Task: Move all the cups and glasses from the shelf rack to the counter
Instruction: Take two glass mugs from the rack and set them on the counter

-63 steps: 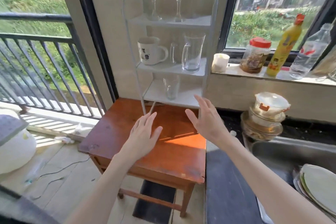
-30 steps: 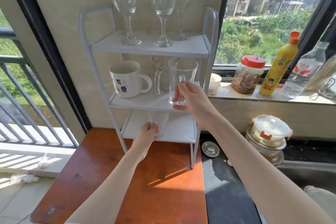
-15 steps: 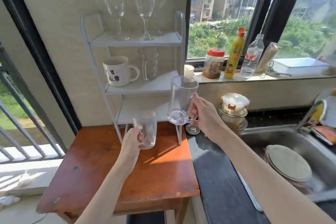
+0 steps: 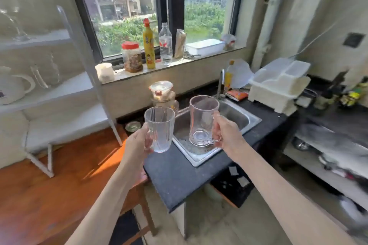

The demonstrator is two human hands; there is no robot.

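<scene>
Glass mugs (image 4: 203,120) gripped, one per hand (image 4: 227,135).

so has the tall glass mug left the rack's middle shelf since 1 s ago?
Yes. The tall glass mug, held by the right hand, is now off the shelf rack, to its right, in front of the sink.

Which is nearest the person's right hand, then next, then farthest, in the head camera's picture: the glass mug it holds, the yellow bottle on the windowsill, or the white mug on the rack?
From the right hand:
1. Glass mug: held in that hand, above the sink.
2. Yellow bottle: behind, on the windowsill.
3. White mug: far left, on the rack's middle shelf.
</scene>
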